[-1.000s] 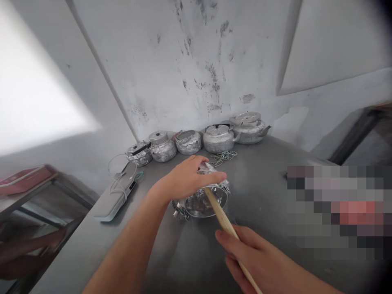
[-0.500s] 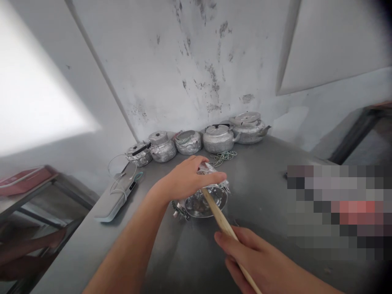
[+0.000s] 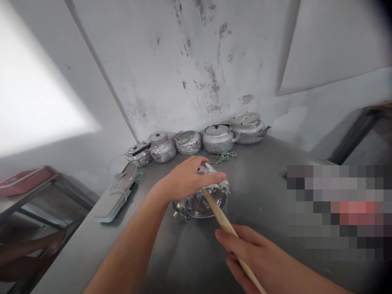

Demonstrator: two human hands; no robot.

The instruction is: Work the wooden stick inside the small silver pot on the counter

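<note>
My left hand (image 3: 186, 177) grips the top of a small dented metal pot (image 3: 204, 202) that lies tipped on its side on the grey metal table (image 3: 269, 179), its open mouth facing me. My right hand (image 3: 260, 261) is closed round a wooden stick (image 3: 221, 218) whose far end reaches into the pot's mouth. A short chain hangs at the pot's left side.
Several small metal kettles (image 3: 219, 138) line the back of the table against a stained white wall. A loose bead chain (image 3: 225, 157) lies before them. A grey flat device with a white cable (image 3: 118, 194) rests at the table's left edge. A blurred patch covers the right.
Almost nothing has moved; the stick's tip has shifted slightly inside the pot and my right hand has edged a little.
</note>
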